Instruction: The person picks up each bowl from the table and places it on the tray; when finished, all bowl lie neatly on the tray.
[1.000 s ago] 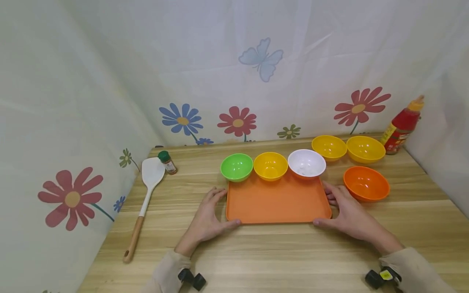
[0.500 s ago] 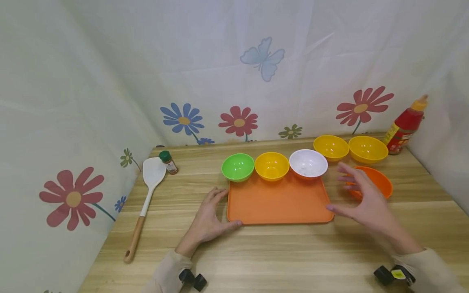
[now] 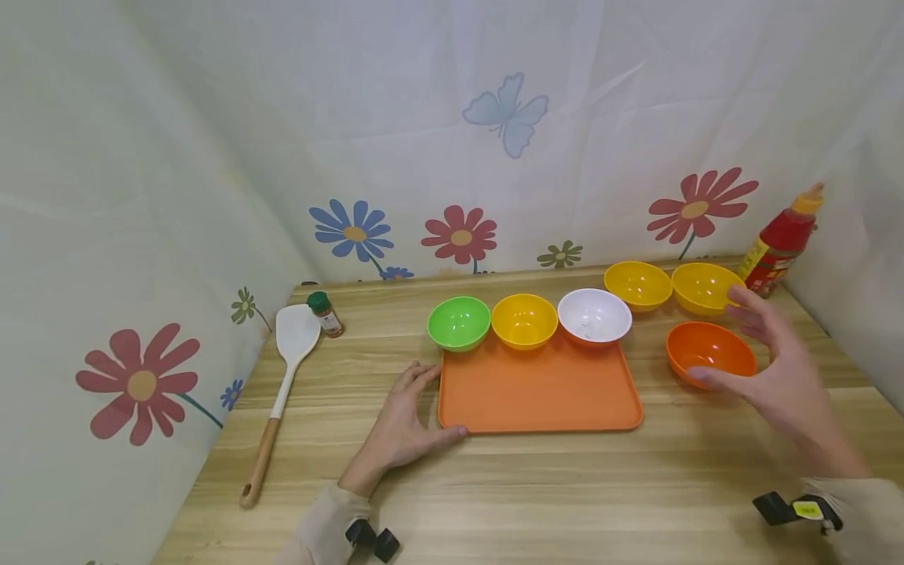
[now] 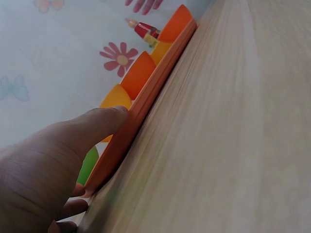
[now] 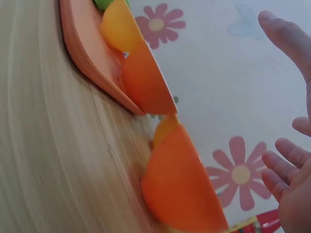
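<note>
An orange tray [image 3: 541, 392] lies on the wooden table. Green [image 3: 459, 323], yellow [image 3: 524, 322] and white [image 3: 595, 316] bowls stand along its far edge; the white one looks orange outside. My left hand [image 3: 397, 428] rests at the tray's front left corner. Its thumb touches the front rim, and its relaxed fingers lie by the left side. My right hand [image 3: 794, 384] is raised at the right, spread and holding nothing. It partly overlaps an orange bowl [image 3: 709, 351] in the head view; the right wrist view shows its fingers apart from that bowl.
Two more yellow bowls [image 3: 638, 285] stand at the back right beside a red squeeze bottle [image 3: 780, 247] with a yellow cap. At the left lie a white spatula [image 3: 286, 384] with a wooden handle and a small green-capped spice jar [image 3: 325, 315]. Flowered cloth [image 3: 395, 125] hangs behind.
My right hand has let go of the tray's right side and moved right, past the front of the orange bowl. The left hand has stayed at the tray's corner.
</note>
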`<control>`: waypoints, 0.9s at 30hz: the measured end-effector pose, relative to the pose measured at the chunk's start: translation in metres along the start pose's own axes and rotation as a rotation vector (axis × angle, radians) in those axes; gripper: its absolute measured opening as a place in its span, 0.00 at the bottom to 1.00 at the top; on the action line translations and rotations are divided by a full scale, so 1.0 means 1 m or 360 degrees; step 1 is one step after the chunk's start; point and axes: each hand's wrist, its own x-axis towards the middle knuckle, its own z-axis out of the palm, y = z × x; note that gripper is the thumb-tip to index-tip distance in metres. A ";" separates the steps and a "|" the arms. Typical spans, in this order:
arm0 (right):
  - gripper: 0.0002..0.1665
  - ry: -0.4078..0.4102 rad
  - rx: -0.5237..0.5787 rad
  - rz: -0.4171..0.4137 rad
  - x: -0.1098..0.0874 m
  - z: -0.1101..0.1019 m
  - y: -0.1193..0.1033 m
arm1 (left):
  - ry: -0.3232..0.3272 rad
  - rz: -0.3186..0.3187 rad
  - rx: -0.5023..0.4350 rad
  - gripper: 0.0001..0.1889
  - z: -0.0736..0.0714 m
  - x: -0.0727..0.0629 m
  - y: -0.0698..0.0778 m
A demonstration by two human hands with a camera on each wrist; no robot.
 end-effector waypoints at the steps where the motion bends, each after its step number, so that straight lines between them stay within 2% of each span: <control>1: 0.67 0.0010 0.0006 -0.0001 0.001 -0.001 0.003 | 0.0001 0.0001 -0.0001 0.62 0.000 0.000 0.000; 6: 0.68 0.0034 -0.0010 -0.0019 0.003 -0.004 0.016 | 0.0013 0.0007 -0.0007 0.62 -0.001 0.000 0.000; 9: 0.68 0.0001 -0.0013 0.0007 0.004 -0.005 0.023 | 0.0014 0.0012 -0.0007 0.61 -0.001 0.000 0.000; 22: 0.69 -0.0283 0.0038 0.0113 0.008 -0.009 0.059 | -0.0002 0.0013 -0.0012 0.61 0.002 0.000 -0.001; 27: 0.70 -0.0404 0.0055 0.0076 0.011 -0.010 0.071 | 0.0002 0.0009 -0.0005 0.61 0.002 0.000 -0.002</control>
